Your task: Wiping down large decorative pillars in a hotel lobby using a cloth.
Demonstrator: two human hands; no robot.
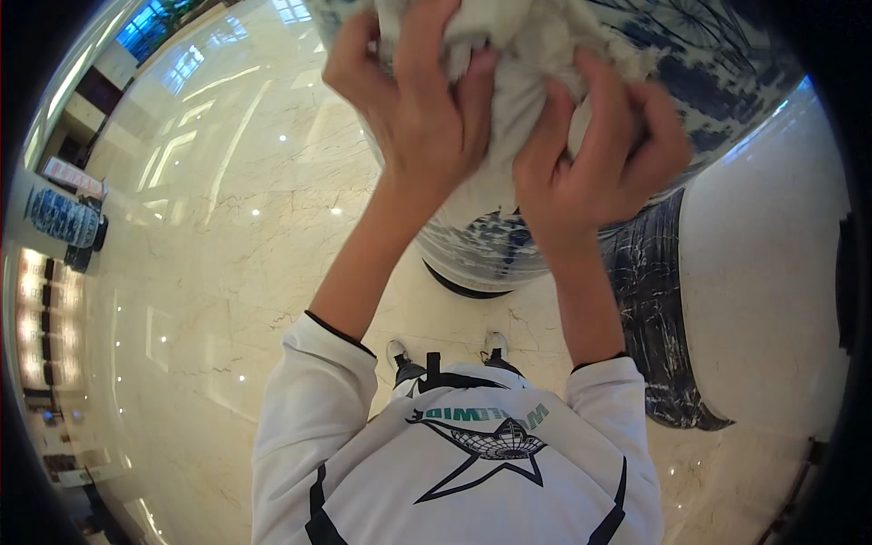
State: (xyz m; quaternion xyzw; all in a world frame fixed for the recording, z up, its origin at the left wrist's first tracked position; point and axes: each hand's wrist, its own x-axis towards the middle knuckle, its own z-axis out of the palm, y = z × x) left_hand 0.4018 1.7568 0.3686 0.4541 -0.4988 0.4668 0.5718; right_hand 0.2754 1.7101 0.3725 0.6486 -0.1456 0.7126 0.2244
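Note:
A large blue-and-white porcelain vase fills the top of the view, right in front of me. Both hands grip a bunched white cloth, which hangs in folds against the vase's side. My left hand has its fingers curled into the cloth's left part. On the right part, my right hand pinches the fabric with bent fingers. The cloth covers part of the painted pattern, and the vase's upper end lies out of view.
A dark veined marble base strip runs beside a pale wall on the right. Glossy cream marble floor spreads to the left. Farther off stands another blue-and-white vase on a dark stand. Lit shelves line the far left.

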